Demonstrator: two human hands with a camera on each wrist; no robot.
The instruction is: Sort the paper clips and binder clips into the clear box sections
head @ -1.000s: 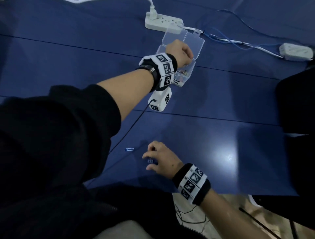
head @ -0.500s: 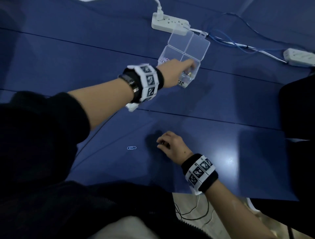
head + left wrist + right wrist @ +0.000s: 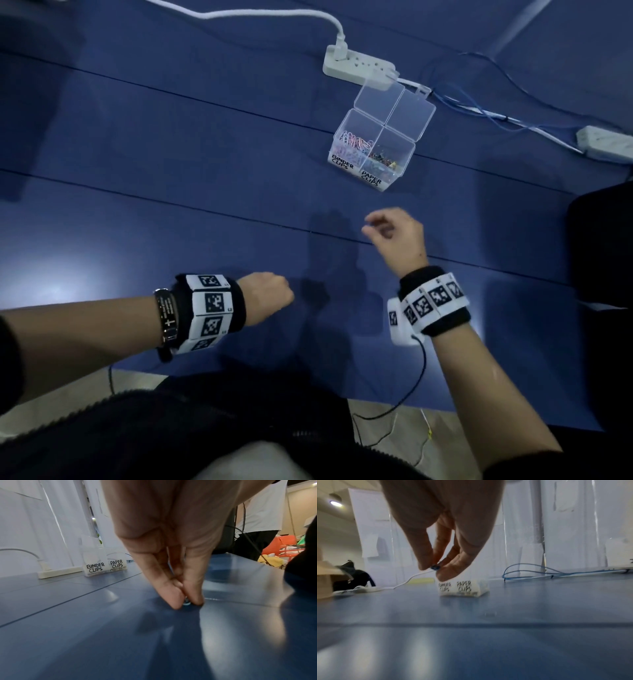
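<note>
A clear box [image 3: 375,150] with its lid open stands far back on a blue table [image 3: 171,192], its two front sections labelled binder clips and paper clips. Nearer, a small blue clip [image 3: 435,567] is pinched by the right hand [image 3: 399,236] above the table. Another small clip [image 3: 186,602] is pinched against the tabletop by the left hand [image 3: 265,296].

The room is dim from overhead, with the blue surface [image 3: 171,164] carrying pale glare patches low left and right. Dark shadows fall just ahead of both wrists. A ceiling lamp [image 3: 335,503] glows upper left in the right wrist view. Both wrist views are smeared and bend at the edges.
</note>
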